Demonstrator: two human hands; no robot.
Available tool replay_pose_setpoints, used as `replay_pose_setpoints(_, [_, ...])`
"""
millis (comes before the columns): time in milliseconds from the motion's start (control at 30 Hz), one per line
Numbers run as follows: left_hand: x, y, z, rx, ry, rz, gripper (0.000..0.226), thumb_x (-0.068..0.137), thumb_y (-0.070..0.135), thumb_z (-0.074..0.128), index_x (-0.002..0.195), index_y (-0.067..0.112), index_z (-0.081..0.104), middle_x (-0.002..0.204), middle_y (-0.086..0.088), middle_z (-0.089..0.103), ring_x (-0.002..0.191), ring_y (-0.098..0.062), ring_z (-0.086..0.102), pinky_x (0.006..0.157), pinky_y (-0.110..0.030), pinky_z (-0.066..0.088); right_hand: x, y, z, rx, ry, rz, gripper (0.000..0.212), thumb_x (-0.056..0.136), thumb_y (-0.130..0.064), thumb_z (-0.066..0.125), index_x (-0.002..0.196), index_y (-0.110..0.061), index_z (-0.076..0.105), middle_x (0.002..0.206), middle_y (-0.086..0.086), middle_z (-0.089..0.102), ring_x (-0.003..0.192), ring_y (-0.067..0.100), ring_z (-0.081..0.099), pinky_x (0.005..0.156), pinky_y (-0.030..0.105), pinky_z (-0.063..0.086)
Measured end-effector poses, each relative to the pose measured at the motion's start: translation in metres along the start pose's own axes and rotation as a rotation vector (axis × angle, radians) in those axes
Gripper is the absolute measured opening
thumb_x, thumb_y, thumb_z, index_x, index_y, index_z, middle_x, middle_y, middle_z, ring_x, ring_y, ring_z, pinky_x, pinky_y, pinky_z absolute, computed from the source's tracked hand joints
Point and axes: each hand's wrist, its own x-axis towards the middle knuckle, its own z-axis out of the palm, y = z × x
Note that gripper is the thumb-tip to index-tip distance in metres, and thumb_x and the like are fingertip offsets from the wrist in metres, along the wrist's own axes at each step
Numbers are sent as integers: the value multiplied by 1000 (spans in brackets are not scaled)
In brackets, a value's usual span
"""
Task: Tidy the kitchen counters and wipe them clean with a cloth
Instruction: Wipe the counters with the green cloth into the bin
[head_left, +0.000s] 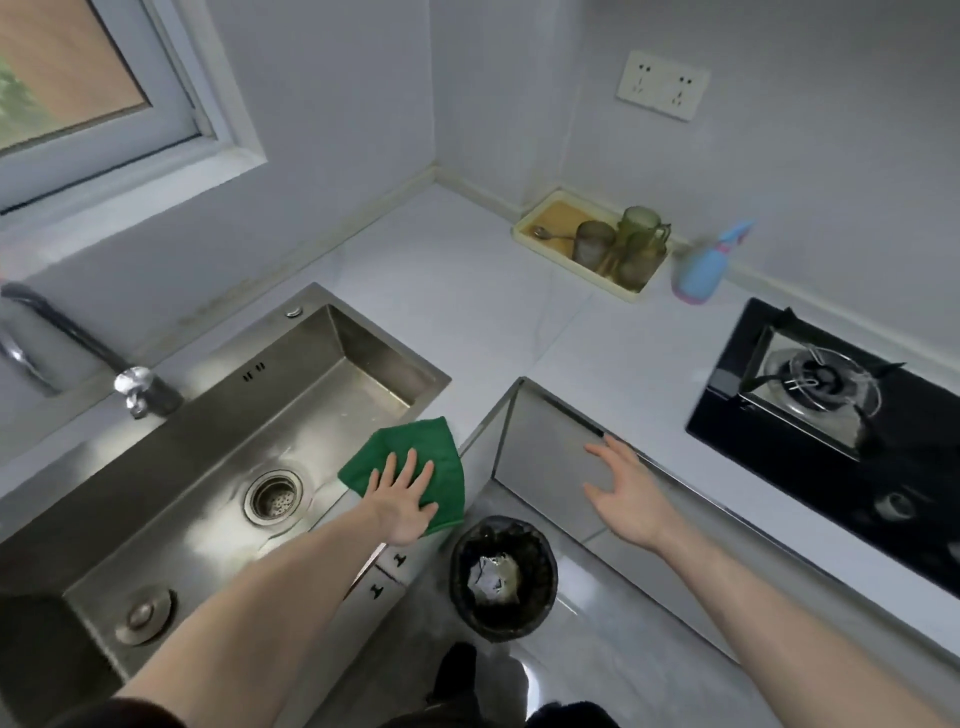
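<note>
Left hand (402, 499) lies flat with fingers spread, pressing the green cloth (415, 457) down on the sink's (218, 415) right front corner, where the steel rim meets the white table (457, 291). Right hand (623, 493) hangs open and relaxed in the air, holding nothing, just off the table's front edge to the right of the sink.

Step in hand looks like wiping the strip beside the sink. To do it well: keep the palm flat, push the cloth away from the sink toward the back corner in overlapping passes, don't let it bunch up.

Edges: the cloth partly overhangs the front edge, with a bin (503, 574) on the floor right below the sink corner, so a slip could drop it in. Open room: a wide bare stretch behind the sink's right side. Farther from the sink stand a tray of cups (597, 244), a blurred spray bottle (701, 270) and the stove (831, 405); wipe around those.
</note>
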Motion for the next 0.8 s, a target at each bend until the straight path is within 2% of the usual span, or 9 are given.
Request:
replay_pose_setpoints(67, [23,17,-14,-2,4,9,73,103,57,23,161,31,-13,166,-2,-26,153,-33,-23,126,-52,-6,8,19,-15,-10,20,36,58,96,-19,58,152,-22,40,166,3,18,153,17,18,118,21,12])
replay_pose_setpoints(267, [81,65,-55,-26,27,5,73,103,57,23,161,31,-12,167,-1,-24,153,-33,-22,126,-52,-6,50,75,-55,-39,-17,106,60,97,-29,53,154,-29,35,168,-4,13,152,19,20,123,35,21])
replay_pose_setpoints(567, [139,124,-98,-108,29,-78,72,103,56,23,161,31,-12,167,-2,-24,153,-34,-22,125,-54,-6,143,137,-87,-126,-172,114,70,96,-29,53,159,-25,24,169,1,5,155,21,10,125,31,14])
replay_pose_setpoints(800, [190,136,-144,-34,22,-28,72,103,54,25,161,31,-12,168,-2,-22,154,-35,-19,125,-54,-3,177,159,-83,-232,-283,128,77,98,-31,49,162,-21,8,169,4,-8,156,24,-2,124,31,4])
